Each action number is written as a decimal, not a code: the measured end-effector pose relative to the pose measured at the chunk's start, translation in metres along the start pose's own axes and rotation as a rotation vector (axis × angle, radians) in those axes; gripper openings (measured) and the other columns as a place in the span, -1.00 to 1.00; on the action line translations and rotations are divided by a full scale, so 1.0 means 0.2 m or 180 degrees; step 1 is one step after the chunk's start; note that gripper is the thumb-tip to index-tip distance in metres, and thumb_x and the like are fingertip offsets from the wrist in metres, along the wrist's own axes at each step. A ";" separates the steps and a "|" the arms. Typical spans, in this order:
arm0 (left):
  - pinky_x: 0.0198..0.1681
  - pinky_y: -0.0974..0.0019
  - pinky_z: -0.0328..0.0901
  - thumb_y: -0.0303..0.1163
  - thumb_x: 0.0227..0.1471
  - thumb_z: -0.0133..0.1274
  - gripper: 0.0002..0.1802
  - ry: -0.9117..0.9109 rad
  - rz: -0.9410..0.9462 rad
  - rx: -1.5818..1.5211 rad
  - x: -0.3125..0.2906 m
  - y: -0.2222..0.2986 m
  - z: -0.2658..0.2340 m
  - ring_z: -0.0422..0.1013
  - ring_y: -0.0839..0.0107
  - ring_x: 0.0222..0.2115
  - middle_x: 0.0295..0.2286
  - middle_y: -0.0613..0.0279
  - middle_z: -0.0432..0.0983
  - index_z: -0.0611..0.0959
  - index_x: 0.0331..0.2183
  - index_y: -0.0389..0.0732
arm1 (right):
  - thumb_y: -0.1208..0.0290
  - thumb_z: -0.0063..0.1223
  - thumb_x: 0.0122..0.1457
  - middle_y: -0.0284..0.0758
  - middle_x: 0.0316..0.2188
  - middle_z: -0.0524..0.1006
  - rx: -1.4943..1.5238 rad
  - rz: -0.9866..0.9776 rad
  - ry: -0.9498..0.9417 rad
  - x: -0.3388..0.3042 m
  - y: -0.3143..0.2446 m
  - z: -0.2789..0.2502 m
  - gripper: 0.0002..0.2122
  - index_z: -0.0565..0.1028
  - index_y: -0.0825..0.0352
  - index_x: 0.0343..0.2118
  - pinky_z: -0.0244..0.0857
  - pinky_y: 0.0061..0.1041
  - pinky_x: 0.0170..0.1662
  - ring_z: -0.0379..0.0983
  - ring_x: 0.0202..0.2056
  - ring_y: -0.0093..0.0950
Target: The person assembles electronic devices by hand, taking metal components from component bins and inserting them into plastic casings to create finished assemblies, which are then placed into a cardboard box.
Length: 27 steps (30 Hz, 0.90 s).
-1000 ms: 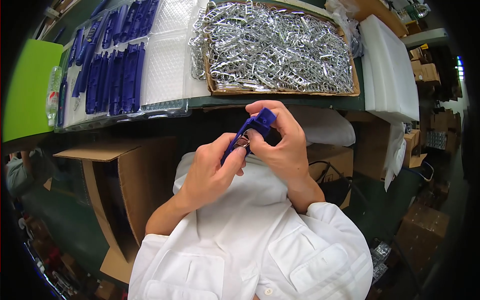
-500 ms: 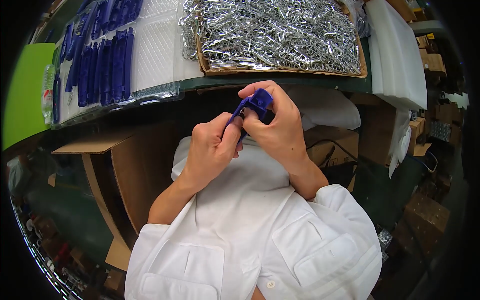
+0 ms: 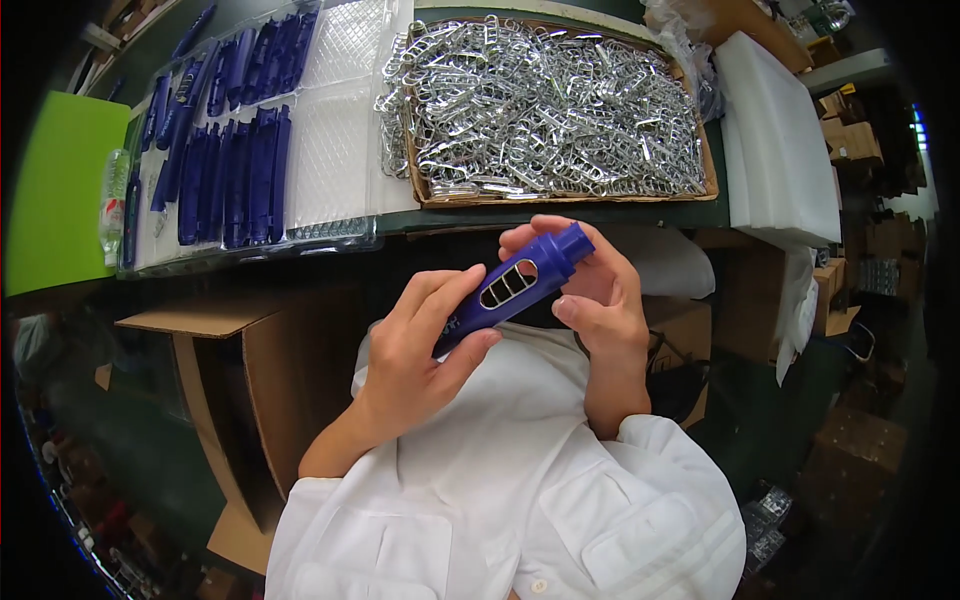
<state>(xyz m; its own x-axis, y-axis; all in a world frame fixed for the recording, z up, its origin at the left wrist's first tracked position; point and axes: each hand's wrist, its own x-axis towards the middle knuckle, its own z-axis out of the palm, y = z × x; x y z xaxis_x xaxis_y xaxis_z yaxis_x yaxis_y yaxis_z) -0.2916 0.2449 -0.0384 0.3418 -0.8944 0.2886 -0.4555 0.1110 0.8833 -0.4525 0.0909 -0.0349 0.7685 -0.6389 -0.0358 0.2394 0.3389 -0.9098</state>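
Observation:
I hold a dark blue plastic handle [image 3: 512, 284] with slotted openings and a round cap end, tilted up to the right, above my lap. My left hand [image 3: 420, 355] grips its lower end between thumb and fingers. My right hand [image 3: 592, 290] cups the upper capped end, fingers curled behind it. Both sleeves are white.
On the green table ahead, a cardboard tray [image 3: 560, 190] holds several shiny metal clips [image 3: 545, 105]. To its left, clear plastic trays [image 3: 340, 120] hold several blue handles [image 3: 235, 170]. White foam sheets [image 3: 780, 140] lie right. An open cardboard box [image 3: 215, 370] stands below left.
The blue handle has been turned and lengthened into view, now showing its slotted side; my hands have spread apart along it and moved slightly lower and right.

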 end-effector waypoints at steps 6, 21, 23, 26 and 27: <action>-0.26 0.25 0.55 -0.49 -0.08 0.45 -0.37 0.0170 0.0121 0.0248 0.00 0.03 0.00 0.61 0.16 -0.26 -0.12 -0.02 0.56 0.60 0.06 -0.28 | 0.45 0.26 0.04 0.13 0.09 0.51 0.0166 0.0043 -0.0007 0.00 0.01 -0.01 -0.35 0.36 0.58 0.23 0.37 -0.14 0.23 0.53 0.10 -0.14; -0.10 0.27 0.50 -0.64 -0.17 0.40 -0.33 0.0190 -0.0045 0.0381 0.08 0.10 0.02 0.58 0.17 -0.14 -0.08 -0.01 0.57 0.60 0.06 -0.28 | 0.59 0.19 0.14 0.06 0.13 0.50 0.0718 -0.0255 -0.0216 0.07 0.00 -0.13 -0.45 0.37 0.54 0.23 0.34 -0.29 0.24 0.46 0.16 -0.26; -0.10 0.27 0.50 -0.64 -0.17 0.41 -0.33 0.0191 -0.0046 0.0387 0.12 0.11 0.03 0.59 0.17 -0.14 -0.08 -0.02 0.58 0.60 0.06 -0.29 | 0.58 0.20 0.15 0.06 0.13 0.50 0.0728 -0.0246 -0.0207 0.10 -0.01 -0.15 -0.45 0.37 0.53 0.23 0.33 -0.30 0.24 0.47 0.15 -0.26; -0.17 0.22 0.55 -0.54 -0.09 0.44 -0.38 0.0110 0.0062 0.0529 0.19 0.13 0.02 0.62 0.09 -0.19 -0.10 -0.08 0.60 0.60 0.05 -0.28 | 0.55 0.21 0.16 0.03 0.14 0.50 0.0655 -0.0180 0.0009 0.12 -0.03 -0.16 -0.45 0.36 0.52 0.24 0.34 -0.32 0.22 0.50 0.13 -0.28; -0.10 0.23 0.50 -0.57 -0.11 0.42 -0.40 0.0181 0.0034 0.0662 0.23 0.13 0.00 0.60 0.11 -0.16 -0.11 -0.06 0.61 0.62 0.03 -0.30 | 0.53 0.21 0.17 0.01 0.15 0.51 0.0564 -0.0125 0.0203 0.14 -0.04 -0.16 -0.45 0.36 0.51 0.24 0.34 -0.34 0.21 0.51 0.11 -0.30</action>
<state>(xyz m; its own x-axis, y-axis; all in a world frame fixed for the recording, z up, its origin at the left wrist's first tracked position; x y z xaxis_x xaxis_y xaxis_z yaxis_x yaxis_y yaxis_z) -0.2880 0.2055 -0.0020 0.3793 -0.8671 0.3230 -0.6172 0.0231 0.7865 -0.4520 0.0487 -0.0425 0.7187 -0.6945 -0.0330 0.3736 0.4257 -0.8241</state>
